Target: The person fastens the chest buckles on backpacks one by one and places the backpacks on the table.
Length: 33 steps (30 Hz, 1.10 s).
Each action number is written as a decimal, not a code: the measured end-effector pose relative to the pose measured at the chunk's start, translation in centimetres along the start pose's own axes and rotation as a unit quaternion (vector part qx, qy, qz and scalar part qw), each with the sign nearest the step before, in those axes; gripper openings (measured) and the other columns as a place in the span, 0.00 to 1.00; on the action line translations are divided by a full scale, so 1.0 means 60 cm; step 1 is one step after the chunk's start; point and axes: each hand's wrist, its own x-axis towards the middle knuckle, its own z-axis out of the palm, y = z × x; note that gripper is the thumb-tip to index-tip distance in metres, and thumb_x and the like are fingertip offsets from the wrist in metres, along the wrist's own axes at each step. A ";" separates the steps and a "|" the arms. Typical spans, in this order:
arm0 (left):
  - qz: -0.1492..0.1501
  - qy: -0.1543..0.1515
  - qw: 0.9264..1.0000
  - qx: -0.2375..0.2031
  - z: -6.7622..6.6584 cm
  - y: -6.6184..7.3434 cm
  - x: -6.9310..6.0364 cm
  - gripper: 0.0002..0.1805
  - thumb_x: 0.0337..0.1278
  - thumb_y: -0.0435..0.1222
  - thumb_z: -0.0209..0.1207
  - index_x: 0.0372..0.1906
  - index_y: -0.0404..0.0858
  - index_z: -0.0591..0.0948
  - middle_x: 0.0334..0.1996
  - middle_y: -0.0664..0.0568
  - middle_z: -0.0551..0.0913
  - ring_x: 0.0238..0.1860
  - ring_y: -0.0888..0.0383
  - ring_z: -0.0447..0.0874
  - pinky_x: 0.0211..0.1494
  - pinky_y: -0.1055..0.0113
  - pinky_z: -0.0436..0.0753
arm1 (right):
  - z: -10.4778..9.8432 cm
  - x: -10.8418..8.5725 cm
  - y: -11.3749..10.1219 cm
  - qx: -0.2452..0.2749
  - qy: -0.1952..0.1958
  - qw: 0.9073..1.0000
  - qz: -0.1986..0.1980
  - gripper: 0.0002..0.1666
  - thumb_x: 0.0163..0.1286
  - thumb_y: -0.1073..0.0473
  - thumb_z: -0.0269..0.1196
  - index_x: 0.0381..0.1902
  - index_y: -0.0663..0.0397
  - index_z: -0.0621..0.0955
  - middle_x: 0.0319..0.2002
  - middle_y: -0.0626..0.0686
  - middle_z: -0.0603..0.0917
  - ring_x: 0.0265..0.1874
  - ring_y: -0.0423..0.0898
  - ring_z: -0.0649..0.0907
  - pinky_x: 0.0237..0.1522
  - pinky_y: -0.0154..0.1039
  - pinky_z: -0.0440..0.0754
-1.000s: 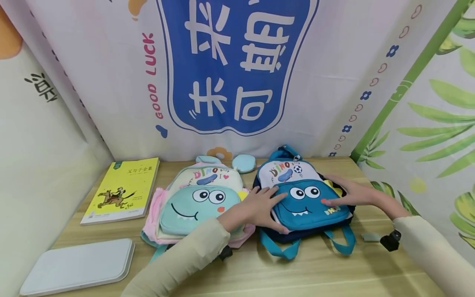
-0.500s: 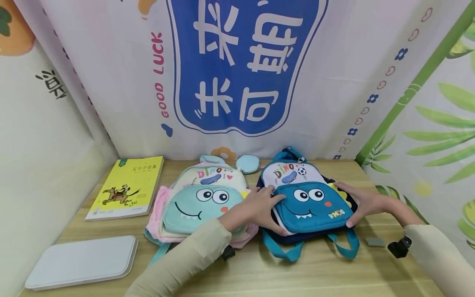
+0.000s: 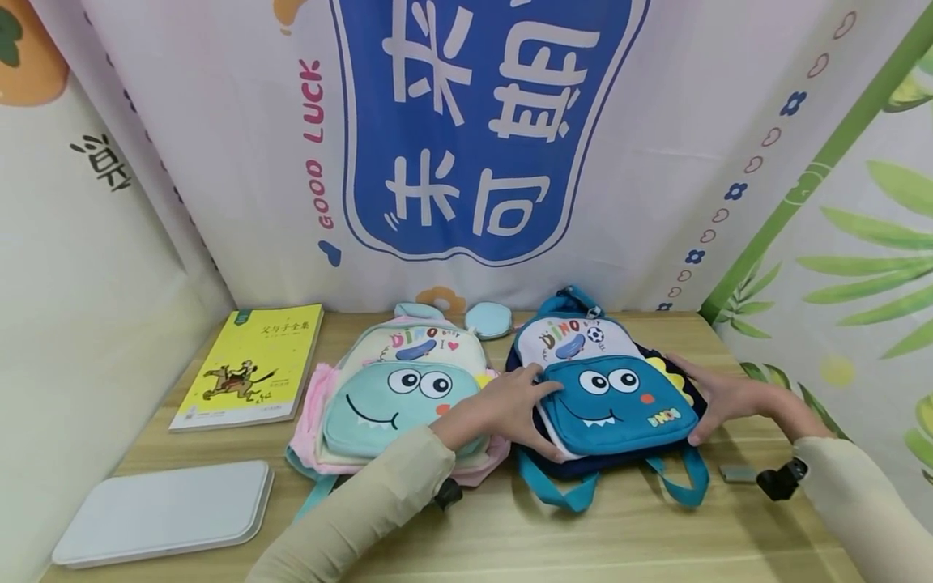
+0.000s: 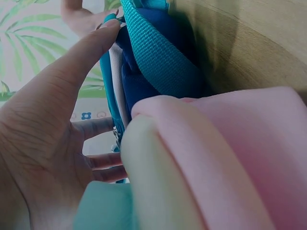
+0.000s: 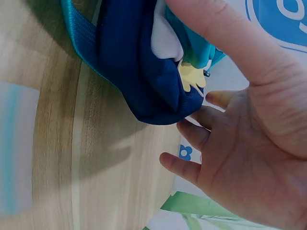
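Observation:
A blue backpack (image 3: 619, 405) with a dinosaur face lies on the table, its straps toward the front edge. The left hand (image 3: 510, 409) rests on its left side with fingers spread; in the left wrist view that hand (image 4: 53, 129) has its thumb and fingers along the bag's edge. At the bag's right side is the right hand (image 3: 729, 401), fingers apart; in the right wrist view the hand (image 5: 240, 124) touches the navy side (image 5: 153, 91) with relaxed fingers. Beside it, a pink and mint backpack (image 3: 401, 405) lies partly under the left forearm.
A yellow book (image 3: 251, 364) lies at the back left, and a white flat case (image 3: 164, 512) at the front left. A small grey item (image 3: 738, 474) sits right of the blue bag. Printed cloth (image 3: 656, 146) hangs behind the table (image 3: 510, 542).
The right hand has moved off the blue bag's front pocket to its right side. The left hand has stayed at the left side. The whole view has shifted slightly.

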 end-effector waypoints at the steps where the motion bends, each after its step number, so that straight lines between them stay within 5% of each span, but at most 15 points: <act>1: 0.001 0.000 1.000 -0.004 0.000 -0.001 0.000 0.58 0.43 0.72 0.66 0.80 0.54 0.61 0.78 0.45 0.58 0.73 0.48 0.65 0.74 0.50 0.72 | -0.001 0.000 0.002 -0.003 0.000 1.000 0.005 0.82 0.49 0.54 0.82 0.81 0.63 0.34 0.77 0.79 0.39 0.73 0.81 0.46 0.66 0.81 0.51; 18: 0.000 -0.015 0.998 -0.058 0.000 -0.006 0.003 0.56 0.45 0.68 0.69 0.79 0.53 0.62 0.77 0.46 0.59 0.72 0.51 0.63 0.74 0.52 0.72 | -0.001 -0.001 0.020 0.036 0.002 0.999 0.018 0.77 0.52 0.54 0.79 0.81 0.62 0.38 0.77 0.76 0.46 0.72 0.76 0.54 0.65 0.77 0.60; 33: -0.006 -0.011 0.997 -0.073 0.002 -0.001 0.001 0.57 0.44 0.67 0.71 0.79 0.52 0.63 0.77 0.45 0.59 0.73 0.50 0.62 0.74 0.51 0.71 | 0.003 -0.014 0.018 0.075 0.052 0.996 0.004 0.70 0.55 0.56 0.78 0.82 0.61 0.45 0.77 0.77 0.52 0.74 0.77 0.56 0.65 0.76 0.62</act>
